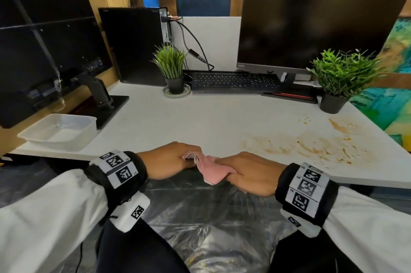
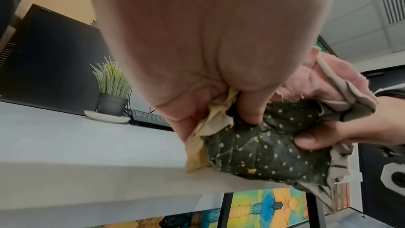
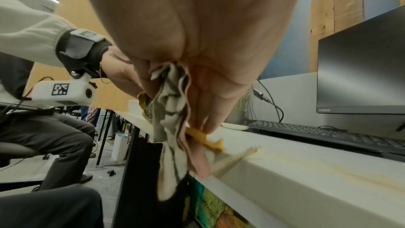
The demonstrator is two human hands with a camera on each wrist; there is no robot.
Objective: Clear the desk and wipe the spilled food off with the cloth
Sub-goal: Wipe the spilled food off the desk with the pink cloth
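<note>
A bunched cloth [image 1: 211, 170], pink on top and dark with white dots underneath, is held at the near edge of the white desk [image 1: 178, 121]. My left hand [image 1: 175, 159] grips its left end and my right hand [image 1: 240, 172] grips its right end. From the left wrist view, the left fingers [image 2: 249, 110] curl into the dotted cloth [image 2: 263, 152], which carries yellow stains. In the right wrist view the cloth [image 3: 173, 127] hangs over the desk edge. Orange-brown food smears [image 1: 315, 146] spread across the desk's right side.
A clear plastic tub [image 1: 60, 130] sits at the desk's left edge beside a monitor stand [image 1: 104, 101]. A keyboard [image 1: 233, 80], a monitor [image 1: 311, 26] and two potted plants [image 1: 172, 68] [image 1: 340, 77] stand at the back. Plastic sheeting [image 1: 200, 217] covers the floor below.
</note>
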